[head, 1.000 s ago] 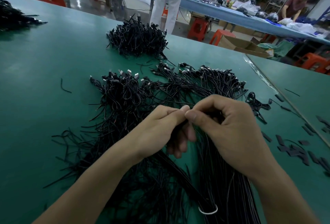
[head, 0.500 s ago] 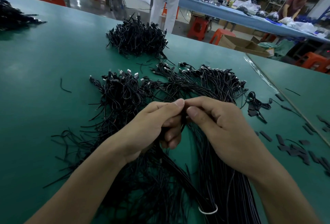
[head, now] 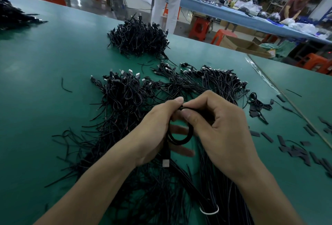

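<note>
1. Between the fingertips of both hands, a thin black cable is held up clear of the green table, pinched at the top of its loop.
2. The left hand nips it between thumb and forefinger. Its lower fingers spread out behind the loop and are blurred.
3. The right hand pinches the same spot from the other side with thumb and forefinger, thumb tip just under the cable. Its remaining fingers are curled in toward the palm.
4. The cable is matte black, round and slim, wound into a small ring that hangs straight below the pinching fingertips. How many turns it has cannot be told.
5. A tail drops from the ring along the left palm and ends in a silver plug, just below the left fingers.
6. Under both hands and wrists lies a bundle of straight black cables, girdled by a white band on the person's side of the fingers.
7. Just beyond the fingertips sprawl loose tangled cables, many with silver plugs pointing away.
8. Farther beyond stands a heap of coiled cables.
9. Out to the right of the right fingers, flat black strips lie scattered on the table.
</note>
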`<move>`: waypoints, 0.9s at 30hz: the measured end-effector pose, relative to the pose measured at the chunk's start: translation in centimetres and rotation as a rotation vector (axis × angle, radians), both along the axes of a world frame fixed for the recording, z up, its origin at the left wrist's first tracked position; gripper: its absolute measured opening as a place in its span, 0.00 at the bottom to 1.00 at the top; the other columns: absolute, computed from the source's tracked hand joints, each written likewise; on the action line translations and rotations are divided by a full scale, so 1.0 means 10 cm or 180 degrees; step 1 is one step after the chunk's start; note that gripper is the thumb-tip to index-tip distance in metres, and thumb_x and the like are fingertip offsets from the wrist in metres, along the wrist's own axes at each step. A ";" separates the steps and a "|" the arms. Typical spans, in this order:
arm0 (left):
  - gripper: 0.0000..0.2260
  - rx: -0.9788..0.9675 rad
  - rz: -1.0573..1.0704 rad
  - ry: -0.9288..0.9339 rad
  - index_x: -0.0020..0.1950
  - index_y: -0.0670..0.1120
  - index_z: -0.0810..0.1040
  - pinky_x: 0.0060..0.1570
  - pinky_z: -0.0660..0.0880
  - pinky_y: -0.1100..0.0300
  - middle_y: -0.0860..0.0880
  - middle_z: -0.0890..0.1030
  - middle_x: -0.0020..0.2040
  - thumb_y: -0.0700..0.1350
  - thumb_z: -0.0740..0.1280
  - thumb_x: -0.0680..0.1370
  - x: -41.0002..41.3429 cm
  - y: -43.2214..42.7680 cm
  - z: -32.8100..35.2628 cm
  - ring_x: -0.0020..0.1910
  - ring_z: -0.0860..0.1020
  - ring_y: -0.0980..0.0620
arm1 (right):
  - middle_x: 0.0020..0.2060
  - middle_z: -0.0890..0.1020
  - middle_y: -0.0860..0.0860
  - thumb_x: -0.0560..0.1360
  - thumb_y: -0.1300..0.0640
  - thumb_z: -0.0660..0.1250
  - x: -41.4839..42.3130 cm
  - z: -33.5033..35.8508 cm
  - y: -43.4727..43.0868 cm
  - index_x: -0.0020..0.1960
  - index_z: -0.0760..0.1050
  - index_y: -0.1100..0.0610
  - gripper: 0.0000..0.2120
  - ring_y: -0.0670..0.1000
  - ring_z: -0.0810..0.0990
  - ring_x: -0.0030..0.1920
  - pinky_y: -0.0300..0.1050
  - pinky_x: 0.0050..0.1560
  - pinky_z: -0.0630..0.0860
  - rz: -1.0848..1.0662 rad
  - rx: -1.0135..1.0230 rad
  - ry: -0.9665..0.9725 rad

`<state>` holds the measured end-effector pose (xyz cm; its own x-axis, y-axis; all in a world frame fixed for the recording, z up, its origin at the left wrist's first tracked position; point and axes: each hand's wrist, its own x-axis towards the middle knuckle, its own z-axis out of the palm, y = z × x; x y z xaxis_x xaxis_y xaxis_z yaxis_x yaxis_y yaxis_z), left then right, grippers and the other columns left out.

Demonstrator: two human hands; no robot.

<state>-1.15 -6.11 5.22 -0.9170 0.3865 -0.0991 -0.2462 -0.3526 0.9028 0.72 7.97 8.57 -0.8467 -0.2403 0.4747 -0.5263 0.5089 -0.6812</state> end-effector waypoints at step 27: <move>0.29 -0.1041 0.1026 0.1040 0.32 0.44 0.58 0.53 0.61 0.61 0.50 0.59 0.28 0.70 0.50 0.74 -0.08 -0.08 -0.10 0.24 0.54 0.55 | 0.44 0.68 0.48 0.81 0.50 0.63 -0.05 -1.05 -0.37 0.59 0.72 0.53 0.09 0.55 0.73 0.51 0.46 0.49 0.67 -0.0256 0.2307 -0.1202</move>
<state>-1.97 -6.92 4.23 -0.9867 0.0785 0.1424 0.1385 -0.0527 0.9890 0.17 4.29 -1.93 -0.9460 -0.3097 -0.0955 -0.2707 0.9171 -0.2927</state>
